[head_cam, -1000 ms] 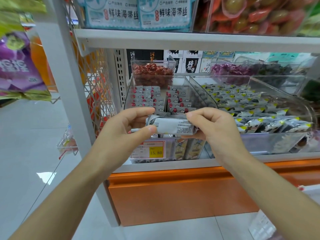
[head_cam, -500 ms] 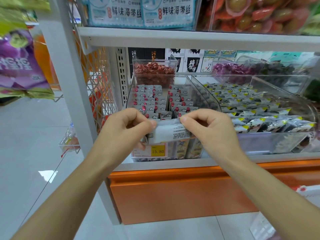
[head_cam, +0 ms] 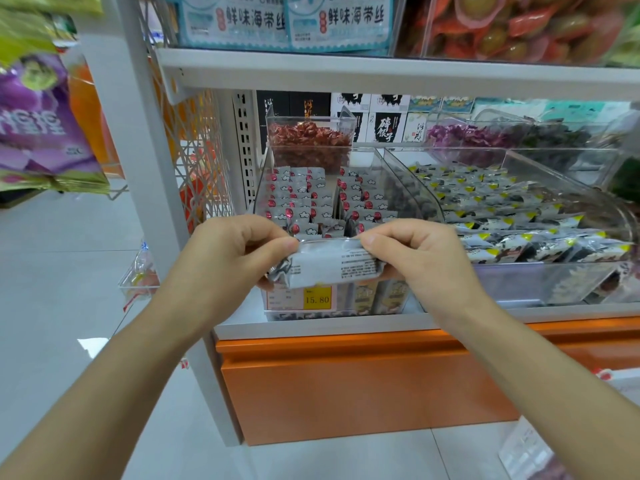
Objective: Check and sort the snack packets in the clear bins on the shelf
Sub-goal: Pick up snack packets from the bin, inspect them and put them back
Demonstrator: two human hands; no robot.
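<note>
Yellow price tag (head_cam: 317, 298) nearest me: 15.80. Blue packets (head_cam: 287, 20) above me: 鲜味海带丝. Far black box (head_cam: 384, 128): 碎银子.

White shelf (head_cam: 311, 328) with packet-filled clear bins (head_cam: 512, 284)

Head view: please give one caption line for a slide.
Left hand and right hand pinch a grey foil snack packet in front of a clear plastic bin.

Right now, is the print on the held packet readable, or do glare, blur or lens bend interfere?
Head view: the packet is in focus, but its small print is too fine to read; the price tag reads 15.80. Head view: reflections streak the curved wall of the right clear bin. Head view: even light, no hard shadows; the wide lens slants the shelf upright.
</note>
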